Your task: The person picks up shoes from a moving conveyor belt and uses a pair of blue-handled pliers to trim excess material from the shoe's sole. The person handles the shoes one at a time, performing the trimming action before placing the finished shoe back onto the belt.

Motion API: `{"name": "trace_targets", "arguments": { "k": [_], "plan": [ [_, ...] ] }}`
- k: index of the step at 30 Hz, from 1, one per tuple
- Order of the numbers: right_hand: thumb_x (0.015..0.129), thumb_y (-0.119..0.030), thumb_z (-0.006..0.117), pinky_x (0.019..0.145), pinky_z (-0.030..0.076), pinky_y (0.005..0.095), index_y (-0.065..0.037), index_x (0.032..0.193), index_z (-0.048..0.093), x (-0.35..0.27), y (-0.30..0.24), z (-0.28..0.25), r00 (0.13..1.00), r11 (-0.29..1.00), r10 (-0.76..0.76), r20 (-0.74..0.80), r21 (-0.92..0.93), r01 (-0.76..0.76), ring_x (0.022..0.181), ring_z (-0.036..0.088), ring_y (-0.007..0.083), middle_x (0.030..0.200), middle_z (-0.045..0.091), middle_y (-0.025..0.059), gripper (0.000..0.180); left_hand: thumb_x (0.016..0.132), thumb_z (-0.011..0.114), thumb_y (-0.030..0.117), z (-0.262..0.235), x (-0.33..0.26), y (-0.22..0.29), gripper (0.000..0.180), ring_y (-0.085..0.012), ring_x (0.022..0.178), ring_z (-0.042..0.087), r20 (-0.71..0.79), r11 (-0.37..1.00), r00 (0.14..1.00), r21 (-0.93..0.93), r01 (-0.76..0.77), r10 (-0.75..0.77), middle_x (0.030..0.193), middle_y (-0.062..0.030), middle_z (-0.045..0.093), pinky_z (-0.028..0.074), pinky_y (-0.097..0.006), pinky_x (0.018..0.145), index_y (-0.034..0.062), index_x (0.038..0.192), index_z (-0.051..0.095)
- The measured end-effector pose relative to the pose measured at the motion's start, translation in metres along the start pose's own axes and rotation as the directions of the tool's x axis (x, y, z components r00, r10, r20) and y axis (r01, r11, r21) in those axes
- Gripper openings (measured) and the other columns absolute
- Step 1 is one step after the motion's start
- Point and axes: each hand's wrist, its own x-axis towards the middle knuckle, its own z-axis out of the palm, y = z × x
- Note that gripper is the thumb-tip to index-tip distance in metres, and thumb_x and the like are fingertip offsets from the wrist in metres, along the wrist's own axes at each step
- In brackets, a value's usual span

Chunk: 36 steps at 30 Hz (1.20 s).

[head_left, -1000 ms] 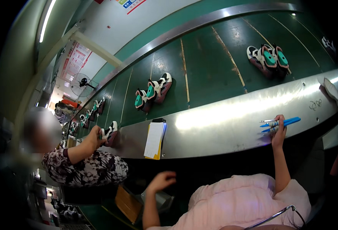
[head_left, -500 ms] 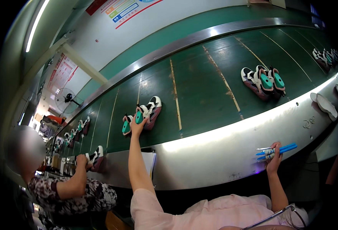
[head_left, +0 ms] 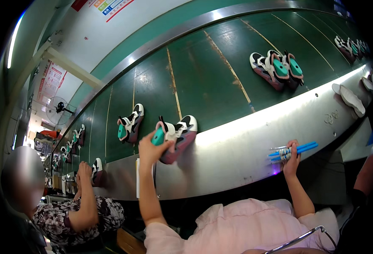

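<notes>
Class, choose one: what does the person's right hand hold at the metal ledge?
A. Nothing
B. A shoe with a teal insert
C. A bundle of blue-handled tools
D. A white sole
C: the right hand grips blue-handled tools; the left hand holds the shoe.

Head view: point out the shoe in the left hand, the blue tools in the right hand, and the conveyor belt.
shoe (head_left: 179, 136), head view, on its side panel.
blue tools (head_left: 298, 149), head view, on the handles.
conveyor belt (head_left: 212, 80), head view, bare green surface.

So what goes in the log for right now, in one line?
left hand: grips sneaker at belt edge | right hand: holds blue tools on metal ledge | second sneaker: on green belt
</notes>
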Motion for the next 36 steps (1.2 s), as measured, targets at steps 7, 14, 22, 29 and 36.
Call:
{"name": "trace_targets", "arguments": {
  "k": [7, 14, 22, 29, 36],
  "plan": [
    [0.093, -0.028, 0.041, 0.038, 0.027, 0.0173, -0.012, 0.079, 0.043, -0.004, -0.01, 0.011, 0.999, 0.997, -0.028, -0.015, 0.074, 0.029, 0.049, 0.034, 0.0017, 0.069, 0.037, -0.0043, 0.021, 0.069, 0.07, 0.03, 0.075, -0.122, 0.066, 0.077, -0.0349, 0.087, 0.06, -0.229, 0.988, 0.971, 0.148, -0.03, 0.064, 0.103, -0.0196, 0.059, 0.048, -0.038, 0.072, -0.0005, 0.131, 0.036],
    [0.093, -0.029, 0.041, 0.038, 0.026, 0.0167, -0.012, 0.078, 0.043, -0.008, -0.006, 0.015, 0.997, 0.997, -0.069, 0.026, 0.027, 0.068, 0.049, 0.033, 0.0009, 0.069, 0.037, -0.0045, 0.023, 0.079, 0.062, 0.029, 0.072, -0.141, 0.08, 0.067, -0.0383, 0.094, 0.057, -0.134, 0.996, 0.988, 0.049, 0.08, -0.072, 0.11, -0.0244, 0.055, 0.046, -0.04, 0.078, 0.0018, 0.133, 0.032],
    [0.092, -0.03, 0.042, 0.038, 0.026, 0.0161, -0.013, 0.078, 0.043, -0.012, 0.002, 0.013, 0.995, 0.995, -0.095, -0.021, 0.019, 0.095, 0.05, 0.034, 0.0005, 0.068, 0.035, -0.0057, 0.023, 0.091, 0.044, 0.04, 0.028, -0.092, 0.029, 0.05, -0.0303, 0.092, 0.061, 0.323, 0.872, 0.946, -0.457, 0.176, -0.021, 0.106, -0.0198, 0.059, 0.046, -0.036, 0.077, -0.0032, 0.116, 0.052],
    [0.093, -0.032, 0.041, 0.036, 0.025, 0.0177, -0.013, 0.079, 0.043, -0.014, -0.002, 0.026, 0.997, 0.998, -0.055, 0.045, 0.029, 0.054, 0.047, 0.034, 0.0006, 0.063, 0.035, -0.0056, 0.023, 0.07, 0.07, 0.046, 0.117, 0.038, -0.042, 0.054, -0.0193, 0.081, 0.061, 0.457, 0.931, 0.889, -0.314, 0.188, -0.025, 0.091, -0.0137, 0.063, 0.049, -0.03, 0.071, -0.0028, 0.093, 0.062],
    [0.092, -0.031, 0.044, 0.039, 0.028, 0.0165, -0.012, 0.08, 0.045, -0.013, -0.003, 0.025, 0.997, 0.999, -0.034, 0.062, 0.013, 0.034, 0.047, 0.037, 0.0009, 0.064, 0.039, -0.0049, 0.022, 0.063, 0.077, 0.011, 0.098, 0.005, 0.03, 0.039, -0.0146, 0.069, 0.06, 0.183, 0.504, 0.982, -0.853, 0.138, 0.041, 0.079, -0.0073, 0.06, 0.05, -0.028, 0.062, 0.0043, 0.087, 0.046]
  ]
}}
